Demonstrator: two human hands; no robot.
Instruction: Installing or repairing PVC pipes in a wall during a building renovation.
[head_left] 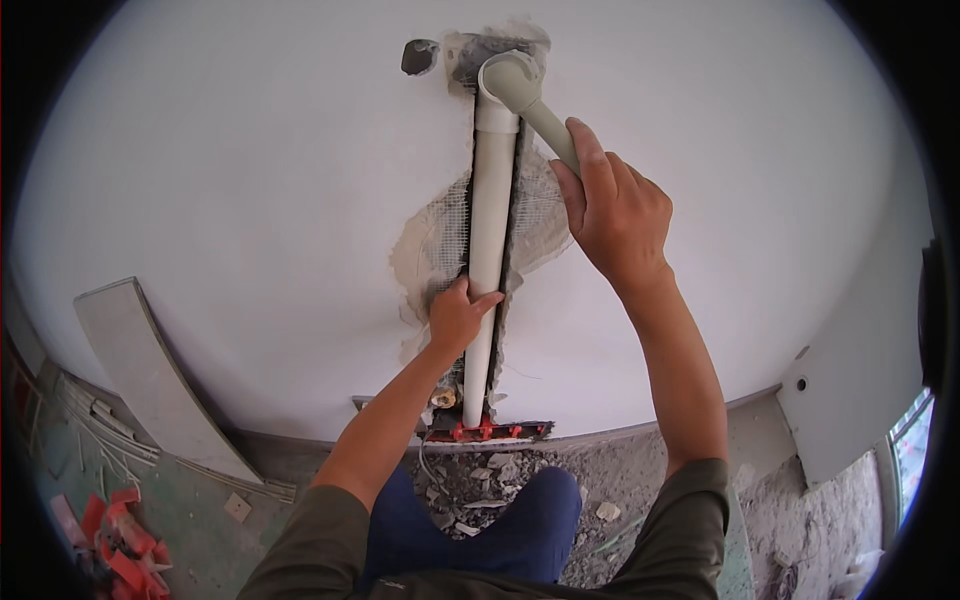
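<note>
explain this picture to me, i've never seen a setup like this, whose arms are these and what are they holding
There is no machine here: these are a person's own bare hands, seen from a camera on their head looking down, so left is their left. They face a white wall with a broken-out groove. A white pipe runs up it. The left hand is on that pipe; the right hand holds a thinner greenish pipe, whose rounded end meets the white pipe's top fitting. Below lies rubble; at left, a board leans on the wall near some red pieces.
</note>
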